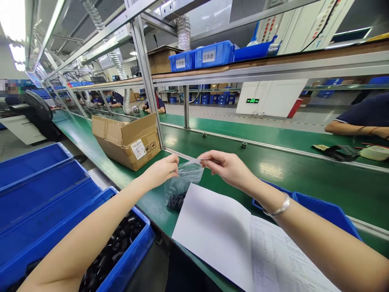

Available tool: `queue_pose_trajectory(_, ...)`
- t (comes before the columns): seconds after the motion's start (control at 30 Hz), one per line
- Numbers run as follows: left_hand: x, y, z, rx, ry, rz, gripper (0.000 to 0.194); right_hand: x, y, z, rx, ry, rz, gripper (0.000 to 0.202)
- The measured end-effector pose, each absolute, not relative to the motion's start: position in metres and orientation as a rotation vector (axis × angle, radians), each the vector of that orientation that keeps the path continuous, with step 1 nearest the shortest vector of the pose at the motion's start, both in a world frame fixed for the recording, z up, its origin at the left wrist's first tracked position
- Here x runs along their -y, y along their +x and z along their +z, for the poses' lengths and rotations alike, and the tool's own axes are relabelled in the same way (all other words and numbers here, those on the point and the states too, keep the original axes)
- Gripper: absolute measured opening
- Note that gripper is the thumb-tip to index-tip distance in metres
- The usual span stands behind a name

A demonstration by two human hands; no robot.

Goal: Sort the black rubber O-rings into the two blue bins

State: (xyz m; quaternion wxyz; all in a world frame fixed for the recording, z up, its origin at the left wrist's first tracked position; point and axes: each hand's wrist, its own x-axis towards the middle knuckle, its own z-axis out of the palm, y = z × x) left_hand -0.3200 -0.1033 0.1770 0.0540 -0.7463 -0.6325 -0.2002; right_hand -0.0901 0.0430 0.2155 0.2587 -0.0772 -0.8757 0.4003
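Note:
A clear zip-lock bag (186,180) stands on the green bench with small black parts (175,200) gathered at its bottom. My left hand (167,168) pinches the left end of its top edge. At the right end of that same edge, my right hand (221,165) grips between thumb and fingers, and the whitish top strip is stretched between both hands. Just in front of the bag lies an open booklet (214,231), one page blank and the other printed; its raised corner covers part of the bag.
An open cardboard box (130,140) sits beyond my left hand. Blue bins (145,227) with black parts stand at the left, under my forearm. Blue trays (325,211) lie beneath my right forearm. Another person's arm (352,127) rests across the bench at the right.

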Motion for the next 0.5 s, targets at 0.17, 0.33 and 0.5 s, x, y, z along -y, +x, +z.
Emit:
queue_pose_trajectory(0.17,0.132,-0.304,0.188,1.865,-2.164,-0.589,0.012,-0.027,-0.122,0.218,2.456,-0.167,1.120,0.024)
queue_pose_trajectory(0.33,0.146,-0.310,0.190,1.749,-2.130,-0.614,0.014,-0.021,-0.120,0.220,2.807,-0.137,0.612,0.018)
queue_pose_trajectory(0.5,0.151,-0.316,0.196,1.695,-2.135,-0.600,0.013,-0.015,-0.124,0.229,2.938,-0.237,0.346,0.020)
